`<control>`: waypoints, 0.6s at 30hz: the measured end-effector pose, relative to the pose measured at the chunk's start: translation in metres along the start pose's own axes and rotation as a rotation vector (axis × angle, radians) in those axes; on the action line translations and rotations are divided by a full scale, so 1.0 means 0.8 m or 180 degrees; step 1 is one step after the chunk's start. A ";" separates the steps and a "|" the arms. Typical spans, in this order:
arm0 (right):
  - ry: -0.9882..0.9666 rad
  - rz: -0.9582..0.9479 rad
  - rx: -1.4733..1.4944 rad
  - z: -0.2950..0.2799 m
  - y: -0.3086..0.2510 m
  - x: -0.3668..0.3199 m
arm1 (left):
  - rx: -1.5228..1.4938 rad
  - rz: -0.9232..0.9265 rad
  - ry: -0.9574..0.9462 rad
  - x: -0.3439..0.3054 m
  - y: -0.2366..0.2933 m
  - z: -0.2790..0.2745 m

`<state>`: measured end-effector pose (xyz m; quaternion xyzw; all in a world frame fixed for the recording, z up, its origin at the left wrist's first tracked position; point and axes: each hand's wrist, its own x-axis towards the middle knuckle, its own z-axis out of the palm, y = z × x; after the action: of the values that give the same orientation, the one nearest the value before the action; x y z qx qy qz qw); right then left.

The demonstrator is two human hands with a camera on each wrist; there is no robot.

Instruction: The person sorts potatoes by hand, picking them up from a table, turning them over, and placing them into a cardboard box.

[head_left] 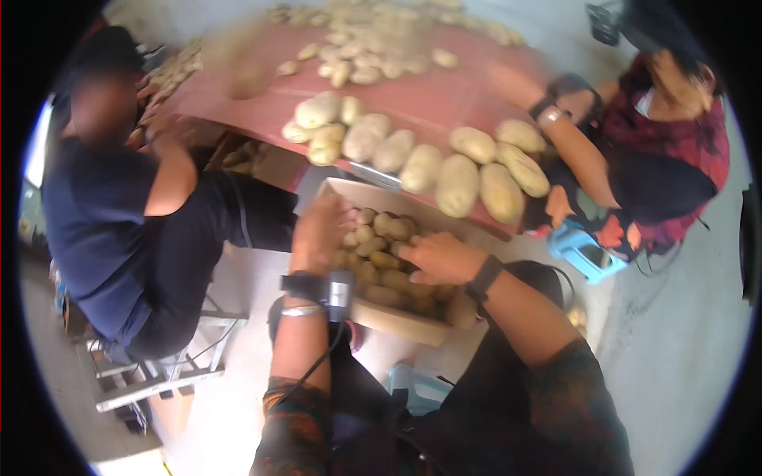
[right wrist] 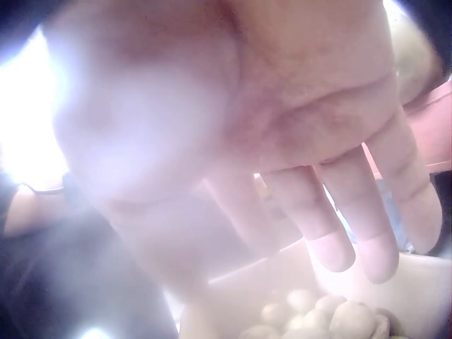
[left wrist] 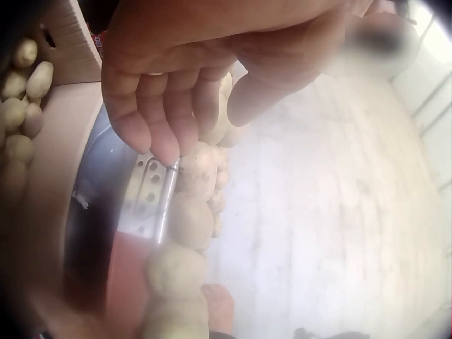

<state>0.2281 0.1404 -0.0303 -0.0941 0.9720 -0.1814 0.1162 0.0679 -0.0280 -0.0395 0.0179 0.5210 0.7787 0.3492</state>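
Note:
A cardboard box (head_left: 397,322) of small potatoes (head_left: 370,247) stands between the person's knees. At its left side is the left hand (head_left: 320,230), blurred in the head view. The left wrist view shows that hand (left wrist: 212,63) with loosely bent fingers and nothing gripped, overlapping large potatoes (left wrist: 196,169) in the background. Over the box's right part reaches the right hand (head_left: 446,260), its fingertips close above the potatoes. In the right wrist view, the palm of this hand (right wrist: 304,127) faces the camera, its fingers fairly straight and spread, holding nothing.
Large potatoes (head_left: 458,186) line the near edge of a red table (head_left: 246,87); a heap of smaller ones (head_left: 365,47) lies farther back. One person sits at the left (head_left: 119,230), another at the right (head_left: 675,135). A blue stool (head_left: 583,252) stands at the right.

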 end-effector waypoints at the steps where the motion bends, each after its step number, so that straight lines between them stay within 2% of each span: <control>1: -0.0032 -0.0074 -0.0045 0.003 0.002 0.003 | 0.0079 -0.0037 -0.0071 0.002 0.000 -0.003; 3: 0.0088 -0.0172 -0.0034 0.002 -0.001 0.004 | -0.0105 0.0184 0.0068 -0.010 -0.003 0.006; 18: 0.0105 -0.0266 -0.0285 -0.002 -0.018 0.002 | 0.0081 -0.0100 0.0076 -0.016 0.008 0.011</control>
<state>0.2282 0.1278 -0.0239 -0.1367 0.9761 -0.1439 0.0881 0.0780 -0.0297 -0.0261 0.0048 0.5352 0.7665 0.3549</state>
